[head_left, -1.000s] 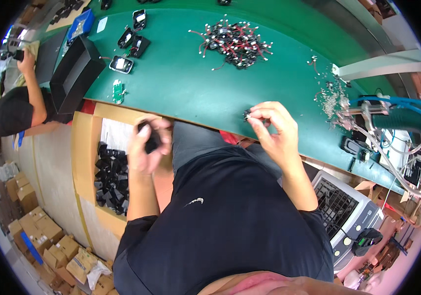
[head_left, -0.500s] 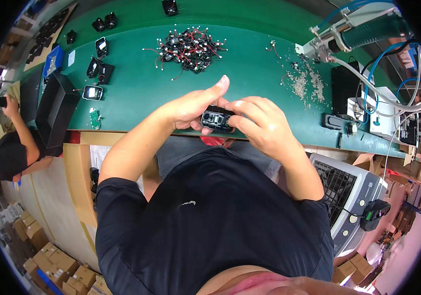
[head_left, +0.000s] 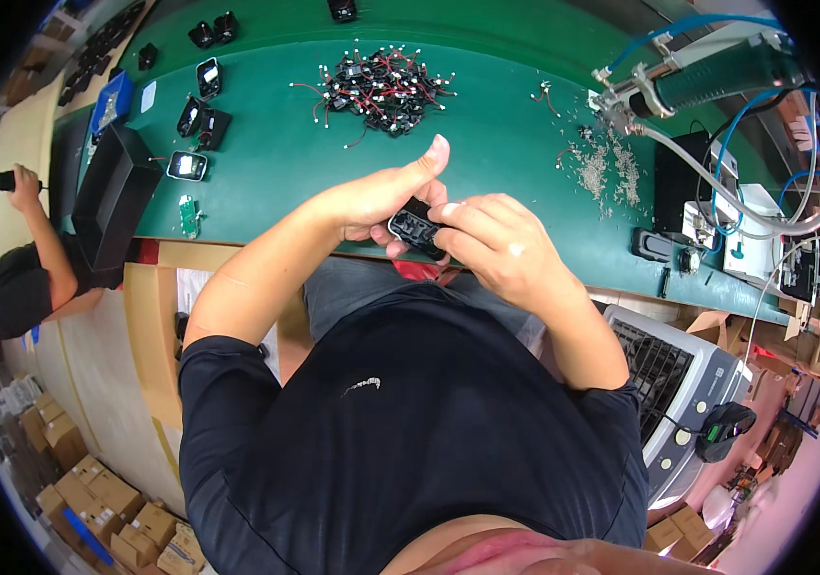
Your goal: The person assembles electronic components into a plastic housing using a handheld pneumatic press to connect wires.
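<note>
Over the front edge of the green table, a small black plastic housing (head_left: 415,230) lies tilted between my two hands, its inner side facing up. My left hand (head_left: 383,203) cradles it from the left, thumb raised and fingers underneath. With the fingertips of my right hand (head_left: 494,235) I press on its right side; whether a small part is pinched there is hidden. Beyond my hands sits a pile of black parts with red and black wires (head_left: 386,91). To the left lie a green circuit board (head_left: 189,217) and an open housing with a white-lined rim (head_left: 187,166).
Small pale screws (head_left: 601,174) are scattered right of the pile. A machine with a green cylinder (head_left: 731,77) and hoses stands at the right. A long black tray (head_left: 115,196) is at the left, near a co-worker's hand (head_left: 24,189). A grey cooler (head_left: 683,398) stands below the table.
The housing has tipped, its right end now lower, and my right fingers have shifted slightly left on it. The co-worker's hand at the left has risen a little.
</note>
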`<state>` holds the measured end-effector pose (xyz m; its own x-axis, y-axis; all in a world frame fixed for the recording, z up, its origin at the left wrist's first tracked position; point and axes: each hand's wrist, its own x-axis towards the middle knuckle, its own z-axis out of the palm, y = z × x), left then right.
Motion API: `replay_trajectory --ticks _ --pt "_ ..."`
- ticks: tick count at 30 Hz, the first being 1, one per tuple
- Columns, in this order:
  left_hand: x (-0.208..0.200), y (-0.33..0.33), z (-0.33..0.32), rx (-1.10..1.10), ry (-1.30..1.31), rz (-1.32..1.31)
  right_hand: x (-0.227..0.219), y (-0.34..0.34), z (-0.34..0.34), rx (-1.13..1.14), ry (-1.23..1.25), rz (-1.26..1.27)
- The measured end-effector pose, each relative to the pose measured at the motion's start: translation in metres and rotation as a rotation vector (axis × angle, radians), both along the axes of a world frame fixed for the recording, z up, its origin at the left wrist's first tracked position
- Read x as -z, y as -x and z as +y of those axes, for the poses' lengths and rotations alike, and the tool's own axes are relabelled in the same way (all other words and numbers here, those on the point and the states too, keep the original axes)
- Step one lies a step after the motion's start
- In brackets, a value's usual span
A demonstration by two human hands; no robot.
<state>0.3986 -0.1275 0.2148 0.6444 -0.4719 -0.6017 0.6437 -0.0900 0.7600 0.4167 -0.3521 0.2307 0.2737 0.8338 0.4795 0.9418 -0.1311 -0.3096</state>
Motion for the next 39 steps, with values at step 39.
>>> replay_trajectory --ticks 39 --pt "0.036 0.02 -0.045 -0.296 -0.491 -1.321 0.016 0.015 0.006 0.572 -0.053 0.06"
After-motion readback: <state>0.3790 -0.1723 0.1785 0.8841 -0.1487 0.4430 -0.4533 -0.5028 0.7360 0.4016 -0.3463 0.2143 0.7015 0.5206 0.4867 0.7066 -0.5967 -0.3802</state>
